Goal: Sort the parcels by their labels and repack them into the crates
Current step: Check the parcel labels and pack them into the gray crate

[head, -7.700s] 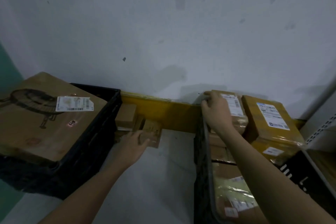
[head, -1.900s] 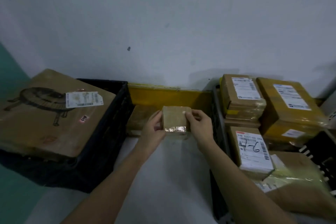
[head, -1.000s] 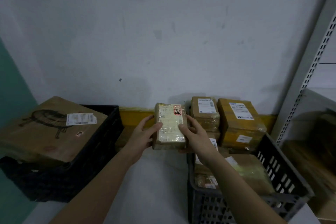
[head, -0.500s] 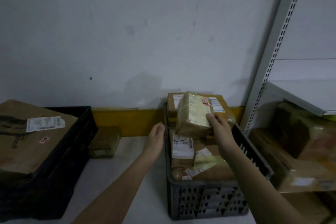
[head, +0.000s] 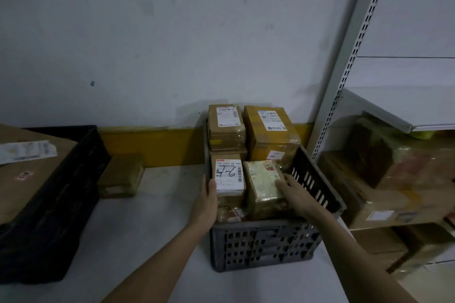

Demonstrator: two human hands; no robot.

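Two bare hands are at the grey perforated plastic crate (head: 263, 246) standing on the pale table surface (head: 152, 229). The right hand (head: 296, 195) lies on the right side of a tape-wrapped, pale yellowish parcel with a red stamp (head: 263, 182), fingers together and slightly bent against its top edge; whether the thumb closes round it cannot be told. That parcel sits inside the crate, front right, lying on other parcels. The left hand (head: 205, 200) is flat, fingers straight and together, pressed against the left side of a brown cardboard parcel with a white label handwritten "1-6" (head: 229, 178), which lies just beside the pale parcel, touching it. Behind these, stacked higher at the back of the crate, stand a brown taped parcel with a white label (head: 225, 126) and a larger yellow-brown parcel (head: 270, 133), side by side.

Left of the crate, a small brown parcel (head: 121, 176) rests on the table against the yellow wall strip (head: 150, 145). Further left, a black plastic crate (head: 56, 204) holds a large flat cardboard box (head: 27, 167) with a white label. To the right, grey metal shelving (head: 344, 69) carries wrapped cartons (head: 403, 179).
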